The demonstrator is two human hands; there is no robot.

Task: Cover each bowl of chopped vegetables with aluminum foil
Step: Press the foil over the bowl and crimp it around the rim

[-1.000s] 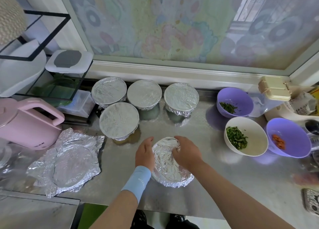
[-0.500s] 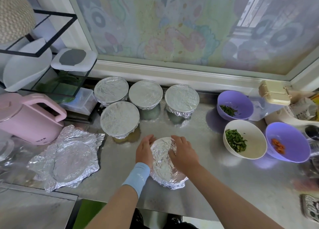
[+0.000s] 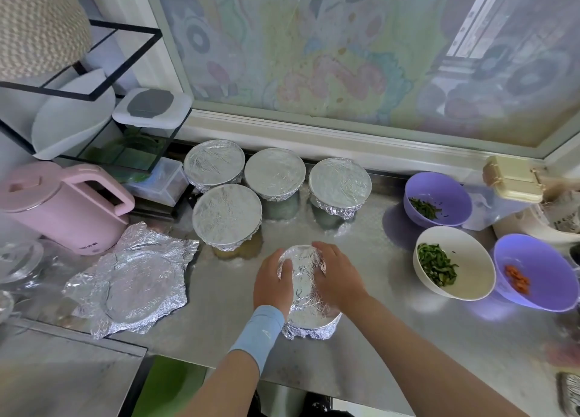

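A bowl wrapped in crinkled foil (image 3: 306, 297) stands near the front of the steel counter (image 3: 392, 332). My left hand (image 3: 272, 283) presses on its left side and my right hand (image 3: 337, 275) presses on its right side, fingers curved over the foil top. Several foil-covered bowls stand behind: (image 3: 214, 163), (image 3: 275, 171), (image 3: 340, 182), (image 3: 227, 214). Uncovered at the right are a purple bowl with green shreds (image 3: 437, 197), a white bowl of chopped greens (image 3: 461, 264) and a purple bowl with red pieces (image 3: 539, 269).
A crumpled foil sheet (image 3: 131, 278) with a round imprint lies at the left, beside a pink kettle (image 3: 59, 206). A black wire rack (image 3: 94, 96) and clear containers stand at the back left. A cream box (image 3: 514, 179) sits at the far right.
Both hands have slid further over the foil toward the bowl's far rim, pressing it down. The view has shifted slightly; the other bowls have not moved.
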